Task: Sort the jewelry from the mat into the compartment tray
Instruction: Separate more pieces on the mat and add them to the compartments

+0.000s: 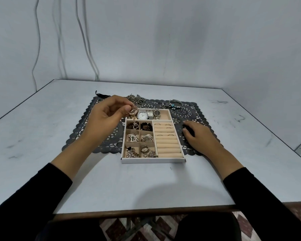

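A white compartment tray [153, 160] with beige lining sits on a dark lace mat [189, 110]. Its top row holds three watches [149, 114]; the six small left cells hold earrings and brooches; the ring rolls [169, 141] on the right carry a few rings. My left hand [108, 117] hovers above the tray's top-left corner and pinches a gold filigree piece [132, 110] between thumb and fingers. My right hand [198, 136] rests palm down on the mat, just right of the tray. Chains [136, 99] and a beaded bracelet [175, 103] lie on the mat's far edge.
A black cord [102, 95] lies at the mat's far-left corner. The pale table [59, 119] ends at a wall behind, where cables [87, 49] hang down. The table's front edge is near my body, with patterned floor below.
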